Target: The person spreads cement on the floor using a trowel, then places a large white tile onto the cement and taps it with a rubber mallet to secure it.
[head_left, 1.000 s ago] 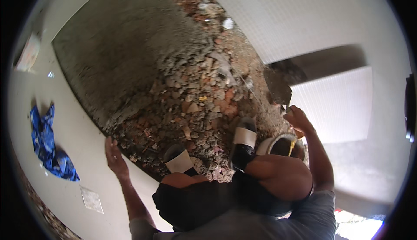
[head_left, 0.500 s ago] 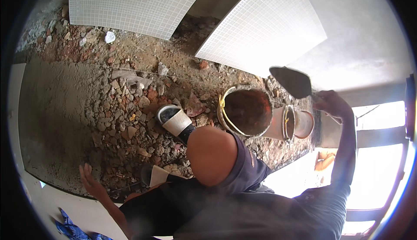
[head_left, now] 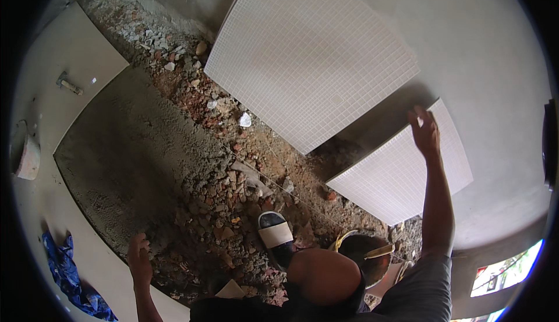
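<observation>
My right hand (head_left: 425, 133) is raised by the upper edge of the smaller-looking leaning tile (head_left: 402, 170), fingers apart and nothing held; whether it touches the tile I cannot tell. That tile is whitish with a fine grid pattern. My left hand (head_left: 139, 261) hovers over the edge of the smooth grey mortar bed (head_left: 134, 141), fingers loosely bent and empty. Beside my right knee stands a bucket (head_left: 364, 272) with a dark inside. A light-coloured handle (head_left: 378, 252), seemingly the trowel's, lies across its mouth; the blade is hidden.
A second grid-patterned tile (head_left: 314, 54) leans on the grey wall. Rubble (head_left: 215, 217) covers the ground around my sandalled foot (head_left: 275, 234), with a string across it. On the laid pale tiles at left lie a hammer (head_left: 70, 83), a bucket (head_left: 28, 158) and blue cloth (head_left: 70, 275).
The trowel has left my right hand and a handle now shows in the bucket. My right hand has moved to the leaning tile. The view has swung left.
</observation>
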`<state>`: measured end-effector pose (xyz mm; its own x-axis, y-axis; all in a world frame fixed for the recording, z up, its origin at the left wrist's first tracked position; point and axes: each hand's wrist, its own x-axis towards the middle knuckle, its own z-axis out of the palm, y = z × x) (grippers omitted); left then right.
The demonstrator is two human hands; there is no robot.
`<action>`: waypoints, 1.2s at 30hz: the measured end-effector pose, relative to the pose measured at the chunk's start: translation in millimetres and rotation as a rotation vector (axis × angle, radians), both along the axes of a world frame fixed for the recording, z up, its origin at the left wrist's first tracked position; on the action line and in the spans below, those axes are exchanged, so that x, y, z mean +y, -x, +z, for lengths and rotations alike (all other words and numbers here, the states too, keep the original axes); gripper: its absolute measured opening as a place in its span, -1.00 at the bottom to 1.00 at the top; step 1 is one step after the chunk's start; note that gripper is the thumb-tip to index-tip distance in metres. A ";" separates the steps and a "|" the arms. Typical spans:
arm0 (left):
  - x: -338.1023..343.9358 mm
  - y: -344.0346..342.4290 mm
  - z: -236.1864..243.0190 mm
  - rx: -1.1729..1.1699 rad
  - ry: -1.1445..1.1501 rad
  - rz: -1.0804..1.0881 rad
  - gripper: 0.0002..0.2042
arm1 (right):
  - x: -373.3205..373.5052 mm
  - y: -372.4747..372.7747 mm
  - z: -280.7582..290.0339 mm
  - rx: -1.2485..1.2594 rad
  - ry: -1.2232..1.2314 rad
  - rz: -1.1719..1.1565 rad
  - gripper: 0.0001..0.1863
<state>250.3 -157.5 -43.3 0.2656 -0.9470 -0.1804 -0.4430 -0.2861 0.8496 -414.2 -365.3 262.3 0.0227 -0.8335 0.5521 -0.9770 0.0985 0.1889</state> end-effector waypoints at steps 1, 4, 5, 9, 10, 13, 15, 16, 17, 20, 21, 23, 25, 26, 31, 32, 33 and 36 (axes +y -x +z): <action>0.6 -6.5 3.8 -0.022 -0.052 -0.018 -0.70 | -30.4 -2.0 10.9 -0.007 0.045 -0.059 -0.60; -5.2 -14.6 20.1 -0.057 -0.223 -0.009 -0.68 | -105.4 -2.9 40.6 -0.009 0.146 -0.160 -0.53; -7.9 -14.9 27.1 -0.086 -0.302 -0.062 -0.68 | -121.7 -1.8 43.3 0.009 0.150 -0.187 -0.52; -38.6 4.4 41.1 -0.050 -0.406 0.012 -0.69 | -168.7 10.2 47.2 0.071 0.150 -0.325 -0.47; -44.4 12.7 39.3 0.031 -0.202 0.073 -0.69 | -174.7 13.9 43.3 0.100 0.153 -0.329 -0.46; -76.3 19.7 29.1 -0.297 -0.114 -0.195 -0.69 | -187.5 22.8 31.4 0.093 0.179 -0.348 -0.46; -91.5 27.0 20.7 -0.223 -0.040 -0.272 -0.71 | -192.4 25.9 24.3 0.125 0.223 -0.346 -0.46; -96.9 29.9 18.6 -0.187 -0.068 -0.276 -0.72 | -194.0 26.6 22.0 0.146 0.236 -0.347 -0.45; -101.3 32.8 17.7 -0.196 -0.067 -0.291 -0.73 | -195.3 27.1 20.0 0.168 0.242 -0.374 -0.44; -118.3 42.2 14.5 -0.198 -0.082 -0.321 -0.77 | -199.4 29.9 15.7 0.068 0.262 -0.338 -0.42; -124.5 44.4 13.1 -0.202 -0.059 -0.330 -0.78 | -201.3 31.6 15.0 0.025 0.274 -0.348 -0.36; -130.0 45.2 11.5 -0.209 -0.027 -0.341 -0.80 | -202.4 36.5 12.3 0.042 0.344 -0.354 -0.29; -129.9 41.1 9.9 -0.222 -0.004 -0.342 -0.80 | -201.5 42.7 9.9 0.019 0.389 -0.402 -0.21; -128.2 38.2 8.8 -0.230 -0.020 -0.339 -0.80 | -200.4 46.0 9.1 -0.021 0.385 -0.442 -0.17; -117.2 25.2 2.7 -0.204 -0.094 -0.298 -0.80 | -197.3 61.6 12.4 -0.023 0.359 -0.356 -0.04; -117.3 24.4 1.6 -0.241 -0.097 -0.304 -0.79 | -197.9 64.7 14.7 -0.051 0.352 -0.352 -0.03; -117.4 24.2 1.1 -0.248 -0.098 -0.307 -0.79 | -198.2 67.8 16.5 -0.062 0.342 -0.363 -0.02; -123.8 28.9 0.9 -0.211 -0.078 -0.278 -0.78 | -200.2 79.8 21.8 -0.071 0.388 -0.371 -0.06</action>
